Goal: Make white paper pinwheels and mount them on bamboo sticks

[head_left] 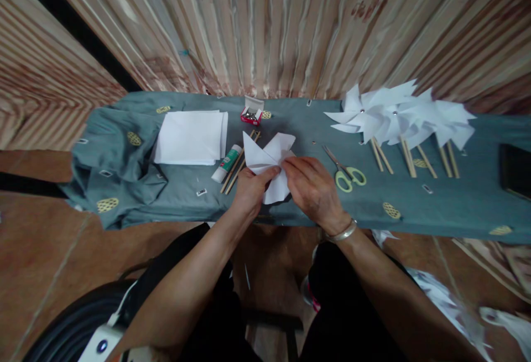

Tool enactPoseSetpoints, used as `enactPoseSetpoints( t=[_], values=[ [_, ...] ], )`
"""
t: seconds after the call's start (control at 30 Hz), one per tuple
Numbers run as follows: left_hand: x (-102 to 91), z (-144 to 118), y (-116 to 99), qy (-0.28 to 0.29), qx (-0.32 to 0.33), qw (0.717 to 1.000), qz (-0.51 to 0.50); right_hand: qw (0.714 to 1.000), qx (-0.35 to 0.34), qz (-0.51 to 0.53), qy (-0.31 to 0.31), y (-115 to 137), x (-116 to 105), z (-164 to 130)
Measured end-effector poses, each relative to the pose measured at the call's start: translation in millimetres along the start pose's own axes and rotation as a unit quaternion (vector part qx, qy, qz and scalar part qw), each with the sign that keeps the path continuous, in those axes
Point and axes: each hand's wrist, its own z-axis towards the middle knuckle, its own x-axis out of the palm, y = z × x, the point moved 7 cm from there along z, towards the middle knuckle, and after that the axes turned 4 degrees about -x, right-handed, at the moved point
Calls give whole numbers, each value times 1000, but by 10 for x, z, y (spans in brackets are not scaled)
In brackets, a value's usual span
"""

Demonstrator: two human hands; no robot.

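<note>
A white paper pinwheel [265, 155] with folded blades is held between my two hands above the table's front edge. My left hand [254, 186] grips it from the lower left, thumb pressed near the centre. On the right side, my right hand [309, 185] pinches the paper close to the middle; its fingertips are partly hidden behind the blades. Left of the pinwheel lie wooden sticks [239, 166] and a glue stick [227, 163]. Behind it stands a small open red box [251, 116] with metal pins. Scissors [345, 174] with light green handles rest to the right.
A stack of white paper [188, 138] lies at the left on the grey-green cloth [286, 217]. Several pinwheels on sticks [398, 113] are piled at the right. A dark flat object [515, 169] sits at the far right edge. A patterned curtain [269, 30] hangs behind.
</note>
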Motion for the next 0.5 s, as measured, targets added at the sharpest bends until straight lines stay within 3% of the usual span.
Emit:
enactPoseSetpoints(
  t=[0.17, 0.37, 0.5],
  values=[
    [-9, 4, -14, -8, 10, 1000, -1, 999, 12, 13, -40, -73, -139, 28],
    [-60, 25, -116, -27, 15, 999, -16, 981, 173, -5, -86, -831, -253, -129],
    [-108, 47, -220, -52, 18, 998, -16, 975, 207, -23, -78, -1195, -130, -251]
  ],
)
